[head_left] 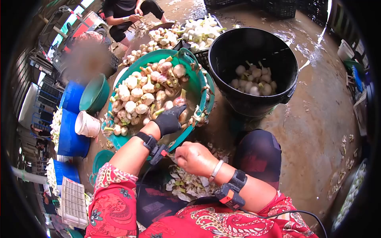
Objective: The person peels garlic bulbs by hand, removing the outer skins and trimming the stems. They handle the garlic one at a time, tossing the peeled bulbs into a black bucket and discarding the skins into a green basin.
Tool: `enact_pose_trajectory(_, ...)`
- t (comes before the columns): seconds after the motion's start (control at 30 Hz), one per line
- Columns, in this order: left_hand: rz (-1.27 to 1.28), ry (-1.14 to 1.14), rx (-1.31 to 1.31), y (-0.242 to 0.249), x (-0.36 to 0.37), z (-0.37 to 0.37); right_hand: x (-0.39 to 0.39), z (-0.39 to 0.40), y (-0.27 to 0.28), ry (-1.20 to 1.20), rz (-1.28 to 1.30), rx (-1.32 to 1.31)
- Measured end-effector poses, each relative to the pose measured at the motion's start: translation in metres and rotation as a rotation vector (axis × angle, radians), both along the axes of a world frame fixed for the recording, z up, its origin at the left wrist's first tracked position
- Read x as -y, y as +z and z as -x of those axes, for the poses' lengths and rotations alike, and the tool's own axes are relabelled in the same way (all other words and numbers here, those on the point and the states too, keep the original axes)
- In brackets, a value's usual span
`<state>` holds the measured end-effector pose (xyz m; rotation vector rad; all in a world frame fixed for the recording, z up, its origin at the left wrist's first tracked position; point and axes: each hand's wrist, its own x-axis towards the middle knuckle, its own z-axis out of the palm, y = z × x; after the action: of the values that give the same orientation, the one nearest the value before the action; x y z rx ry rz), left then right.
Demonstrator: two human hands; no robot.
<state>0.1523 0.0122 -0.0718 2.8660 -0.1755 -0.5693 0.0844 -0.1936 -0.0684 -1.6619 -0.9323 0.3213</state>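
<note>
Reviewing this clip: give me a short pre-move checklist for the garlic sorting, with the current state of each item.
1. Left hand in the green basin, gloved, reaching among the garlic bulbs: ok.
2. Left hand actually gripping a bulb: cannot tell, fingers face away.
3. Right hand closed above the peel pile; what it holds: cannot tell.
4. Black bucket upright, within view, room left above the bulbs inside: ok.
5. Basin tilted toward the person, bulbs staying inside: ok.
6. Floor wet and littered with peel: not ok.

A black bucket point(283, 85) holds peeled garlic point(254, 79).
</note>
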Motion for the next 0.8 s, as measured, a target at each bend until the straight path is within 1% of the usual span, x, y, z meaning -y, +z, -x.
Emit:
enact_pose_trajectory(0.07,-0.058,0.047,-0.108,-0.030,-0.005,-0.006,-0.001,0.000,0.001,-0.078,-0.017,0.015)
enact_pose_trajectory(0.1,-0.035,0.007,-0.061,-0.041,-0.011,-0.004,-0.001,-0.002,0.002,-0.126,-0.014,-0.003)
enact_pose_trajectory(0.13,-0.007,0.073,-0.141,-0.050,-0.019,-0.005,0.000,-0.006,0.004,-0.131,-0.012,-0.005)
enact_pose_trajectory(0.17,0.020,0.143,-0.223,-0.045,-0.019,-0.003,0.000,-0.009,0.005,-0.155,-0.021,-0.035)
enact_pose_trajectory(0.2,0.021,0.148,-0.232,-0.042,-0.024,0.002,-0.001,-0.010,0.005,-0.174,-0.030,-0.068)
enact_pose_trajectory(0.27,0.130,0.282,-0.462,-0.032,-0.033,0.011,-0.003,-0.009,0.002,-0.192,-0.048,-0.073)
enact_pose_trajectory(0.3,0.129,0.285,-0.459,-0.026,-0.035,0.013,-0.004,-0.008,0.002,-0.200,-0.049,-0.070)
enact_pose_trajectory(0.37,0.313,0.488,-0.438,-0.017,-0.036,0.017,-0.007,-0.004,0.004,-0.220,-0.085,-0.109)
enact_pose_trajectory(0.4,0.469,0.621,-0.574,-0.022,-0.044,0.016,-0.009,-0.003,0.006,-0.243,-0.121,-0.149)
enact_pose_trajectory(0.43,0.472,0.619,-0.566,-0.029,-0.046,0.016,-0.010,-0.003,0.006,-0.242,-0.121,-0.141)
enact_pose_trajectory(0.5,0.353,0.355,-0.381,-0.049,-0.052,0.016,-0.012,-0.005,0.007,-0.246,-0.079,-0.175)
enact_pose_trajectory(0.53,0.316,0.320,-0.382,-0.064,-0.057,0.013,-0.013,-0.006,0.008,-0.251,-0.081,-0.168)
enact_pose_trajectory(0.57,0.178,0.312,-0.549,-0.032,-0.037,0.009,-0.014,-0.006,0.007,-0.266,-0.083,-0.172)
enact_pose_trajectory(0.63,0.135,0.367,-0.391,-0.044,-0.043,0.015,-0.015,-0.012,0.007,-0.281,-0.082,-0.173)
enact_pose_trajectory(0.67,0.138,0.367,-0.391,-0.058,-0.056,0.016,-0.014,-0.013,0.006,-0.304,-0.090,-0.189)
enact_pose_trajectory(0.73,0.434,0.449,-0.377,-0.088,-0.085,0.020,-0.013,-0.014,0.009,-0.343,-0.115,-0.250)
enact_pose_trajectory(0.77,0.688,0.402,-0.504,-0.048,-0.065,0.019,-0.013,-0.016,0.006,-0.355,-0.120,-0.246)
enact_pose_trajectory(0.8,0.747,0.530,-0.456,-0.021,-0.054,0.028,-0.016,-0.017,0.002,-0.372,-0.160,-0.334)
